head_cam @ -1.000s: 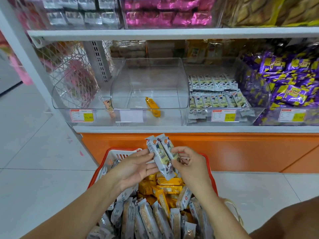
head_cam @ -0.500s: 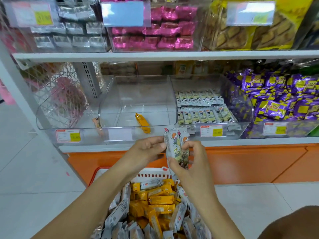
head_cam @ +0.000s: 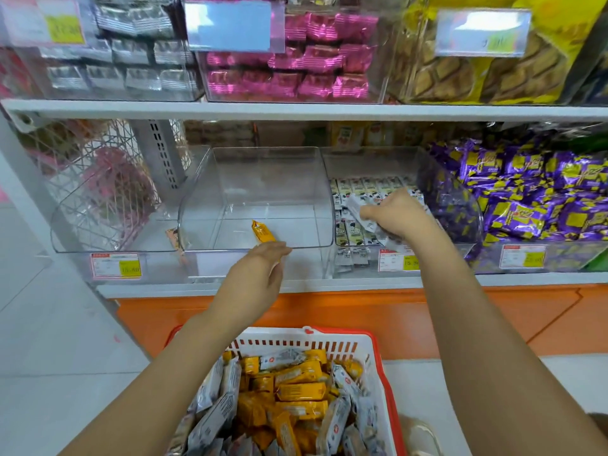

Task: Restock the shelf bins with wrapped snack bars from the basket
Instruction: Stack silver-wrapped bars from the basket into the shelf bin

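Observation:
A red and white basket [head_cam: 307, 340] at the bottom holds several yellow bars [head_cam: 301, 391] and white bars [head_cam: 217, 413]. My right hand [head_cam: 399, 213] grips white wrapped snack bars [head_cam: 362, 212] over the clear bin of white bars [head_cam: 358, 248] on the lower shelf. My left hand [head_cam: 260, 278] hovers empty, fingers relaxed, at the front lip of the middle clear bin [head_cam: 263, 179], which holds one yellow bar [head_cam: 262, 232].
A nearly empty clear bin [head_cam: 108, 218] sits at the left, a bin of purple packets [head_cam: 533, 205] at the right. The upper shelf [head_cam: 302, 110] carries silver, pink and yellow packs. Orange base panel [head_cam: 362, 311] below; white floor tiles at the left.
My right hand has carried the white bars from in front of the shelf up into the white-bar bin. My left hand let go of them and now hovers alone. The view has moved closer.

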A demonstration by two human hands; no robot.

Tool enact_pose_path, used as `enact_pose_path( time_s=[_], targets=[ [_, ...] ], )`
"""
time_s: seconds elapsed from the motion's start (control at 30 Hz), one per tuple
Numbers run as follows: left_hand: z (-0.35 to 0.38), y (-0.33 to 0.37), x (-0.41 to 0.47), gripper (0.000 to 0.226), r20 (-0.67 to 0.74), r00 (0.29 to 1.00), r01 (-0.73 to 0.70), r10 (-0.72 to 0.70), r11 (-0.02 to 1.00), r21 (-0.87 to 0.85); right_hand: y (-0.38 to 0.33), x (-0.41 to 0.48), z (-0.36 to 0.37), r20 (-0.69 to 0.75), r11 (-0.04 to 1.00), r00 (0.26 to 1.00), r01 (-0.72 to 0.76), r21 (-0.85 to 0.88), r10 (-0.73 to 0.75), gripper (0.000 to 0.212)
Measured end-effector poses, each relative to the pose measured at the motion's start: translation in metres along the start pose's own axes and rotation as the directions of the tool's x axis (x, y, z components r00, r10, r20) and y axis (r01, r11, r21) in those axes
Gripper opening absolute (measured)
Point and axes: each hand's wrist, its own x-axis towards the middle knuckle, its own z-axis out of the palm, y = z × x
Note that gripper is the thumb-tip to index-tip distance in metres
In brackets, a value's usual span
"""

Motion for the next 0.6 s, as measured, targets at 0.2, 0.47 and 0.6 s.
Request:
enact_pose_path(
  time_s=[0.2, 0.47, 0.6],
  targets=[
    [0.000, -0.001, 0.000, 0.043, 0.001, 1.000, 0.009, -0.009, 0.999, 0.045, -0.006, 0.028, 0.033, 0.072, 0.992, 0.996, -0.042, -0.122, 0.051, 0.041],
    [-0.001, -0.001, 0.001, 0.044, 0.017, 1.000, 0.010, -0.011, 0.998, 0.054, 0.003, 0.030, 0.050, 0.071, 0.974, 0.994, 0.092, -0.205, -0.079, 0.049],
    [-0.002, 0.000, 0.000, 0.045, 0.033, 0.999, 0.005, -0.007, 0.998, 0.057, 0.008, 0.023, 0.049, 0.104, 0.958, 0.976, 0.207, -0.200, -0.190, 0.035]
  ],
)
